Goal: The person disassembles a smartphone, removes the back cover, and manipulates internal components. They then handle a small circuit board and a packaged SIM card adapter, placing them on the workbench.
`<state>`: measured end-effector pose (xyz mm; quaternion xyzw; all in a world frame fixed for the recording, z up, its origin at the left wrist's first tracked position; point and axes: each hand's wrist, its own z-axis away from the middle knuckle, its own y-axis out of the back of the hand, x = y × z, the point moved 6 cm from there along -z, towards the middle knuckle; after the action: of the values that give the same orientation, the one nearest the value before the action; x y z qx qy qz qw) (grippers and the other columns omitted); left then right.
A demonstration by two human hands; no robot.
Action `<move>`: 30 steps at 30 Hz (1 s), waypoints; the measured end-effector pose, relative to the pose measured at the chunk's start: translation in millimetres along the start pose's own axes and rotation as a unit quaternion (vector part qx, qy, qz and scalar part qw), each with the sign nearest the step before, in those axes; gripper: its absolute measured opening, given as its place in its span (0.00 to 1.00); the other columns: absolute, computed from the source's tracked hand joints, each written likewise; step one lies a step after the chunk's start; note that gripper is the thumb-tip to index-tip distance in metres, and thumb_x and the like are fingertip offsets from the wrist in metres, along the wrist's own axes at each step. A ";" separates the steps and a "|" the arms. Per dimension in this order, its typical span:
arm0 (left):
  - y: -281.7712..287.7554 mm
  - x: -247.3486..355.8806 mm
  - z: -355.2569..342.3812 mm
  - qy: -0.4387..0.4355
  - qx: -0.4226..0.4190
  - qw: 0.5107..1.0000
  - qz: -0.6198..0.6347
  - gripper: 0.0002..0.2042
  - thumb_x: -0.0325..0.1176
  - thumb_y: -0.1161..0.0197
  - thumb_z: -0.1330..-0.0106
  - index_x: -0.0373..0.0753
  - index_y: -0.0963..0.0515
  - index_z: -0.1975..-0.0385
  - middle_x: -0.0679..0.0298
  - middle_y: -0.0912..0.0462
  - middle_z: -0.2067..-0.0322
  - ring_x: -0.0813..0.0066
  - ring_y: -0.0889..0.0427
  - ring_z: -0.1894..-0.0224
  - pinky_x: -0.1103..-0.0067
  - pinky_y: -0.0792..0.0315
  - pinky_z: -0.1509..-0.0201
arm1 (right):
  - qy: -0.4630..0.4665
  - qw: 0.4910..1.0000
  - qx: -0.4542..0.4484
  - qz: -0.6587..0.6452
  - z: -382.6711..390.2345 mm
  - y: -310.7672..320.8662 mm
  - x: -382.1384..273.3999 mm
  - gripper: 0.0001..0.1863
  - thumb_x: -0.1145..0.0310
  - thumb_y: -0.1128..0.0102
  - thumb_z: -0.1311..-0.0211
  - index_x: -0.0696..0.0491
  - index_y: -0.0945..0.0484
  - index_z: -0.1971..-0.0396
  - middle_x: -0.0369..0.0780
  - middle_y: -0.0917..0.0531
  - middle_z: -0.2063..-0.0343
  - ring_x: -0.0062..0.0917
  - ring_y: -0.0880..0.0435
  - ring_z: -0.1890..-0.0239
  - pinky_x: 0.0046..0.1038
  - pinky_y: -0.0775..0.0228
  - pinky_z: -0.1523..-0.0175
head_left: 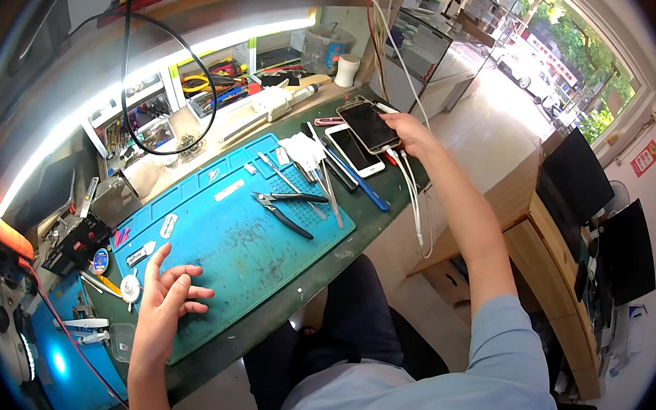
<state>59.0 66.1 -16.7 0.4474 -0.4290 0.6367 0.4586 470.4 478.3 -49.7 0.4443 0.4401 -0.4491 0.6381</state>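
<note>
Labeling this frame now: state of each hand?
Left hand: open, fingers spread, empty, over the blue mat.
Right hand: closed on the dark phone at the bench's far right.

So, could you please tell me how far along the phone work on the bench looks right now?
Done: pliers and tweezers lie out on the blue mat. In hand: the right hand grips a dark phone by the white cables; the left hand rests open on the mat. Left: a white phone lies untouched.

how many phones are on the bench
2. One dark-screened phone is held in the right hand at the far right end of the bench. A white-framed phone lies flat just left of it, beside the blue mat. Others may be hidden among the clutter.
</note>
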 end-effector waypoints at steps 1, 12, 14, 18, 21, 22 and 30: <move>2.2 -0.1 0.7 0.001 0.003 1.000 -0.001 0.31 0.33 0.48 0.25 0.38 0.53 0.28 0.56 0.25 0.51 0.71 0.16 0.60 0.80 0.21 0.61 | 0.015 1.000 0.003 0.001 -3.8 -4.8 -1.6 0.16 0.73 0.52 0.29 0.61 0.24 0.46 0.40 0.15 0.58 0.23 0.14 0.63 0.27 0.20 0.60; -1.0 2.4 6.0 0.001 0.003 1.000 -0.009 0.31 0.31 0.48 0.25 0.37 0.55 0.27 0.57 0.25 0.51 0.72 0.17 0.59 0.80 0.21 0.61 | 0.311 0.833 0.212 0.405 97.6 -45.4 -69.8 0.12 0.60 0.43 0.37 0.51 0.16 0.65 0.44 0.14 0.70 0.42 0.14 0.66 0.39 0.23 0.60; -2.6 2.8 5.9 0.000 0.004 1.000 -0.013 0.31 0.31 0.48 0.25 0.37 0.55 0.27 0.56 0.25 0.51 0.72 0.17 0.59 0.80 0.22 0.61 | 0.264 0.786 0.171 0.532 123.9 -68.1 -66.2 0.16 0.54 0.40 0.38 0.52 0.18 0.67 0.44 0.14 0.73 0.40 0.14 0.68 0.39 0.23 0.63; -6.1 3.7 4.6 0.000 -0.002 1.000 -0.028 0.31 0.32 0.48 0.25 0.37 0.55 0.27 0.56 0.25 0.51 0.72 0.17 0.59 0.80 0.22 0.60 | 0.229 0.700 0.141 0.662 145.8 -92.3 -46.7 0.26 0.45 0.37 0.41 0.56 0.27 0.66 0.46 0.15 0.77 0.41 0.13 0.71 0.40 0.23 0.70; -4.5 2.9 4.1 -0.007 0.007 0.999 -0.042 0.31 0.33 0.48 0.25 0.38 0.54 0.27 0.56 0.25 0.50 0.72 0.17 0.59 0.80 0.22 0.60 | 0.237 0.713 0.139 0.645 150.0 -94.0 -44.9 0.26 0.46 0.35 0.42 0.56 0.27 0.65 0.46 0.15 0.77 0.41 0.13 0.71 0.40 0.22 0.69; -3.1 2.9 4.4 -0.009 0.012 0.999 -0.048 0.31 0.34 0.48 0.25 0.38 0.53 0.27 0.56 0.25 0.50 0.73 0.17 0.60 0.81 0.23 0.60 | 0.225 0.721 0.131 0.642 150.5 -94.1 -44.7 0.26 0.47 0.34 0.42 0.57 0.27 0.63 0.46 0.15 0.75 0.41 0.13 0.69 0.40 0.22 0.67; -2.9 4.3 4.4 -0.020 0.005 0.999 -0.048 0.32 0.32 0.48 0.25 0.36 0.56 0.27 0.56 0.24 0.50 0.72 0.16 0.58 0.81 0.22 0.60 | 0.276 0.783 0.127 0.543 148.8 -83.7 -39.9 0.31 0.49 0.27 0.48 0.60 0.27 0.58 0.50 0.16 0.66 0.42 0.15 0.60 0.36 0.22 0.54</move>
<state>61.8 63.4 -11.1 0.4823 -0.4127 0.6074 0.4777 405.6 325.4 6.8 0.7920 0.2218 0.0617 0.5655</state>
